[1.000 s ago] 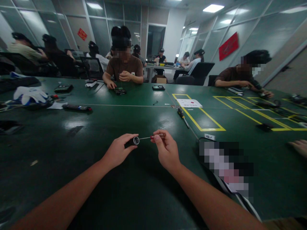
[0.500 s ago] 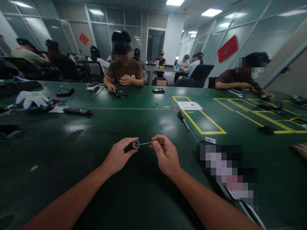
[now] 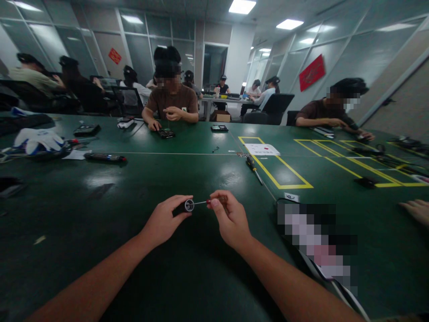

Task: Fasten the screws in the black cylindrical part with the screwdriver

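Observation:
My left hand (image 3: 165, 219) is closed around a dark cylinder (image 3: 189, 205) whose round, silvery open end faces me and slightly right. What kind of thing the cylinder is I cannot tell. Between the thumb and fingers of my right hand (image 3: 231, 218) is a small screwdriver (image 3: 220, 200) with a reddish-brown handle. Its thin metal shaft points left, and the tip reaches the cylinder's open end. Whether the tip touches anything inside is too small to see. Both hands are held above the green table (image 3: 161, 277).
A yellow-and-black screwdriver (image 3: 254, 170) lies beyond my right hand, beside a white sheet (image 3: 263, 149). A dark pouch (image 3: 279, 219) is to the right, partly blurred. White gloves (image 3: 39, 141) and a black pen-like tool (image 3: 105, 158) lie left. Co-workers sit opposite; another person's hand (image 3: 415, 210) shows at right.
The view has shifted slightly, so the table and people appear a little further left. My hands keep their hold on the cylinder and screwdriver, with the shaft still at the open end.

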The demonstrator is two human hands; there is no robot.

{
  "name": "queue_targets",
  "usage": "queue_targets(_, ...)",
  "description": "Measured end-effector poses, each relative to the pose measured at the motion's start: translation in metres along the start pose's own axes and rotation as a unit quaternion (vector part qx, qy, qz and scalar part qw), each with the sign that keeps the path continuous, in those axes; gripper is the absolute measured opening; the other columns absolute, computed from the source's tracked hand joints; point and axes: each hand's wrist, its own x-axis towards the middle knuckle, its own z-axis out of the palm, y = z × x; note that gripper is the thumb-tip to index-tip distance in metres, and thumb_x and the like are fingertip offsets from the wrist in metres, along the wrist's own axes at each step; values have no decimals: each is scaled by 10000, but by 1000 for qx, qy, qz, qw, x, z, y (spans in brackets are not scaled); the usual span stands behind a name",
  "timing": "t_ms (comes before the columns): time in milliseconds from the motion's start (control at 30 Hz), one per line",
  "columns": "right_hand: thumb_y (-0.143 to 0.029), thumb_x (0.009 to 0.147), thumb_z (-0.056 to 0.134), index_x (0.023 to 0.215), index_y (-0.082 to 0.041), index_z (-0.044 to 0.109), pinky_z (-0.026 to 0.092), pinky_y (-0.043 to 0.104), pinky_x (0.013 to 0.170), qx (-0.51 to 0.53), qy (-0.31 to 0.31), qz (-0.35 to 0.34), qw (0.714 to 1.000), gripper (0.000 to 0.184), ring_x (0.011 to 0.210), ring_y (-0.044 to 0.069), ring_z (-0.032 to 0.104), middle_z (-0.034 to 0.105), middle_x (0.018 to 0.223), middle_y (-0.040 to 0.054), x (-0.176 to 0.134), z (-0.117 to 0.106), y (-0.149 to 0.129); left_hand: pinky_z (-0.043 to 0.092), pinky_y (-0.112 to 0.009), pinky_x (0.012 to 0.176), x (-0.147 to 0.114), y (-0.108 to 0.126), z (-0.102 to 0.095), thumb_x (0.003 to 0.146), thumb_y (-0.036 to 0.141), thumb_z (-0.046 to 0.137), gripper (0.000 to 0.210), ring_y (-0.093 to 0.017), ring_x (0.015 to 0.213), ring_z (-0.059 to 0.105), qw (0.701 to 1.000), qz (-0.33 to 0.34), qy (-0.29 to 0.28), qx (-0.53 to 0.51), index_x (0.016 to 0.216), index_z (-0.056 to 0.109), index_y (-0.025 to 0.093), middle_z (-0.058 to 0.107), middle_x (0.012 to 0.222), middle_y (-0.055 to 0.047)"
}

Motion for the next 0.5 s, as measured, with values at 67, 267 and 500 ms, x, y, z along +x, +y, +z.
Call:
queue_targets(67,-373,1020,554,1087,-247,640,552,314,751,5,17,-5,1000,166,802,186,729,734,881,26,0,0,0,479,-435,1103,0,0,0,899,228,694,403,-238,1224,631,1000,2,1,-1,1300,671,255,686,1309,-48)
queue_targets(267,-360,1023,545,1095,-250,633,553,323,752,-13,2,-13,1000,158,808,193,731,735,878,25,0,0,-3,473,-432,1108,-1,2,-2,902,228,695,416,-232,1234,624,1000,-6,6,-4,1315,663,263,681,1320,-44)
queue_targets(500,-366,1022,540,1101,-254,640,553,319,735,-17,10,-31,999,170,797,192,725,736,881,27,-3,0,-5,464,-445,1120,-2,1,-2,895,232,699,427,-238,1235,625,1000,-2,20,-8,1319,662,267,681,1322,-45)
